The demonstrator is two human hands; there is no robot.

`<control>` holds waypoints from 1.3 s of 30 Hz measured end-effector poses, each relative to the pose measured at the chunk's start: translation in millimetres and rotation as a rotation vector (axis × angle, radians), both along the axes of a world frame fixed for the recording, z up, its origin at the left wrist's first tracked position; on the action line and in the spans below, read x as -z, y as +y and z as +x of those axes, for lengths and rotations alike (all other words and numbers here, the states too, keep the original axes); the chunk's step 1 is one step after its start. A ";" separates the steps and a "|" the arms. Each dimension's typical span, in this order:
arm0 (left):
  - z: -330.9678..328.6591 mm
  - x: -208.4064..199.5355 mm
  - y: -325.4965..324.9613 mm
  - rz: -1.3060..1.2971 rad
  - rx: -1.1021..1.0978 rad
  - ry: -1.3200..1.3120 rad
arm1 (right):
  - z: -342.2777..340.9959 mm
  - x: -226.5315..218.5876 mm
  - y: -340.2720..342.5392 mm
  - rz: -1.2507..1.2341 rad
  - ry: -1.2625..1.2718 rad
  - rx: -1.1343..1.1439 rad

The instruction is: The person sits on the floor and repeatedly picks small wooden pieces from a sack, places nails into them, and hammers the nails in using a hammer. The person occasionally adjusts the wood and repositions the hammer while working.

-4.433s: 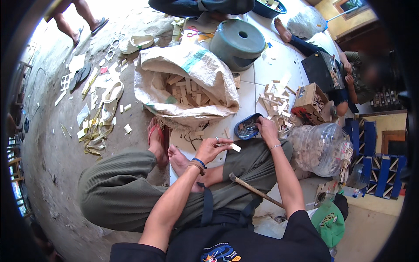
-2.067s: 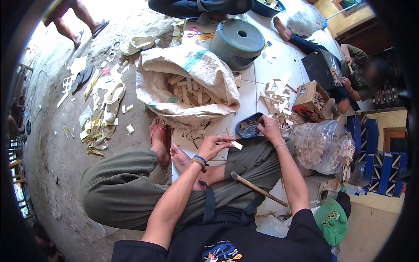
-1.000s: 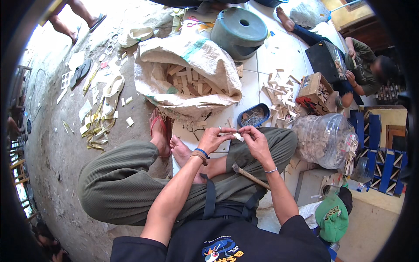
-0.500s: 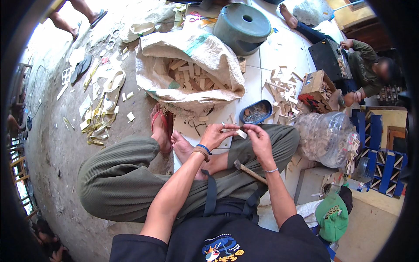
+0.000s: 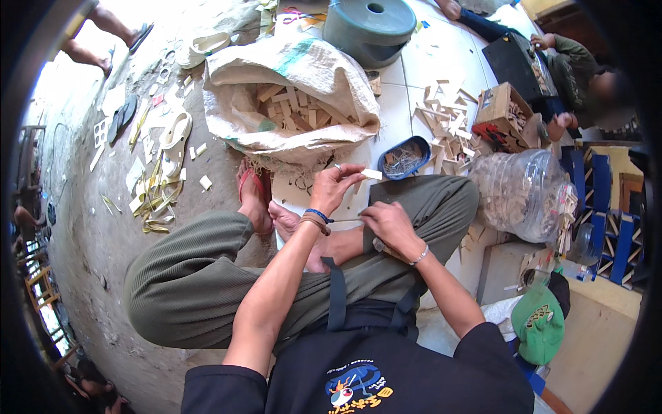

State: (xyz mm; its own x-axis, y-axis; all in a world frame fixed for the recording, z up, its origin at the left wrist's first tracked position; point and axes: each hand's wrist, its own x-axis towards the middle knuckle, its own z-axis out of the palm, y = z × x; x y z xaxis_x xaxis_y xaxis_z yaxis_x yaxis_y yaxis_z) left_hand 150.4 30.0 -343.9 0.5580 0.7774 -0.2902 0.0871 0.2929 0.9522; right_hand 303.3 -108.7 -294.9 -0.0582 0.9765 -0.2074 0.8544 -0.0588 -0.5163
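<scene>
A small pale wood block (image 5: 372, 174) is pinched between the fingertips of my left hand (image 5: 336, 185), above the white tiles beside the blue tray. My right hand (image 5: 391, 225) hovers low over my thigh, its fingers bent and drawn together; whatever they hold is too small or hidden to make out. Under that hand a hammer (image 5: 380, 246) rests on my lap, mostly covered by hand and wrist. The oval blue tray (image 5: 407, 170) of thin nails stands just beyond my knee.
Ahead lies a white woven sack (image 5: 234, 114) of wood pieces. Loose wood strips (image 5: 449, 117) are piled at the right, near a cardboard box (image 5: 498, 117) and a large clear plastic bottle (image 5: 518, 193). A grey-green stool (image 5: 369, 31) stands behind. Another person (image 5: 576, 72) sits at far right.
My hands have parted. The left one still holds the block, slightly further away, while the right has left it and dropped back over the hammer on my lap.
</scene>
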 end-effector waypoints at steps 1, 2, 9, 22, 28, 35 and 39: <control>-0.4 -2.3 0.7 -0.002 0.010 -0.008 | -5.4 7.0 5.2 -0.046 0.058 -0.078; -0.4 -5.0 2.3 -0.002 0.019 -0.007 | -8.9 14.1 12.2 -0.075 0.131 -0.160; -7.7 -37.7 16.0 0.037 -0.001 -0.060 | -45.1 68.3 55.8 -0.072 0.064 -0.473; -13.1 -44.9 27.0 0.078 -0.052 -0.086 | -80.2 89.7 43.7 0.177 -0.088 -0.498; -12.5 -38.8 26.6 0.101 -0.042 -0.076 | -80.5 82.3 36.1 0.147 -0.242 -0.596; -17.9 -37.4 22.6 0.137 -0.053 -0.022 | -81.7 70.6 38.9 0.164 -0.307 -0.612; -16.3 -29.5 18.3 0.122 -0.084 -0.015 | -74.9 46.4 41.8 0.060 -0.121 -0.298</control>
